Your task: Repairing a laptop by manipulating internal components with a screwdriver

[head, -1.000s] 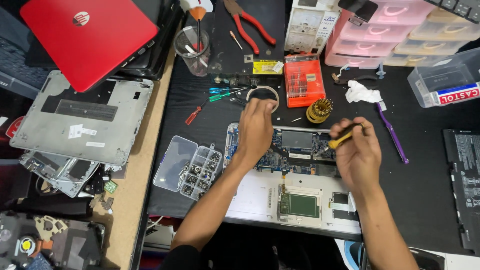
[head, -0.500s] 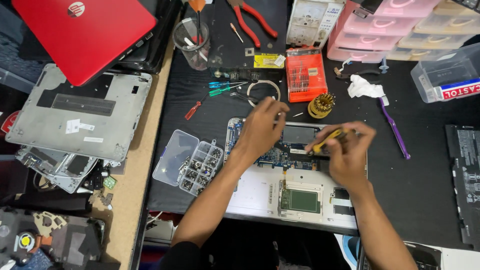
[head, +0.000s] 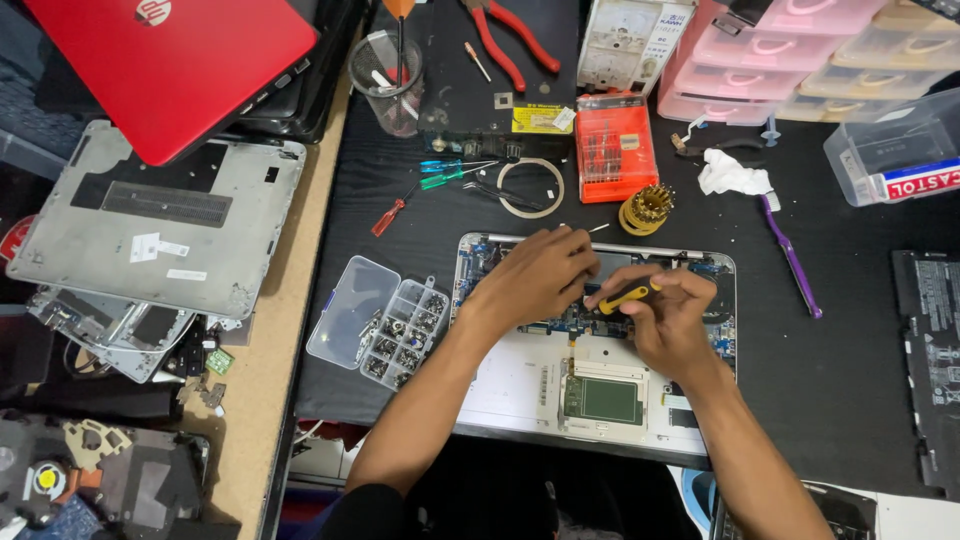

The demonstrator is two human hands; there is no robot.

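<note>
**Hands closing together over the opened laptop**

Since a second ago both hands have drawn closer together, and the screwdriver has swung from pointing right to lying nearly level between them. Only one view reaches me, the head camera looking down.

From that view, my left hand rests palm-down on the opened laptop, fingers curled toward the circuit board; I cannot tell whether its grip holds anything small. My right hand is closed around a yellow-and-black screwdriver, whose tip points left toward the left hand's fingertips. The two hands are almost touching over the middle of the board. The laptop lies on the dark bench, straight in front of me, its green-backed touchpad on the near side.

Just left of the laptop sits a clear parts box with its lid open and screws in its compartments. Beyond the laptop I see a brass-coloured bit holder, an orange bit case, a ring of tape and small screwdrivers with blue and green handles. A purple brush lies to the right, near a crumpled white cloth. At far left a grey laptop cover lies under a red laptop.
</note>
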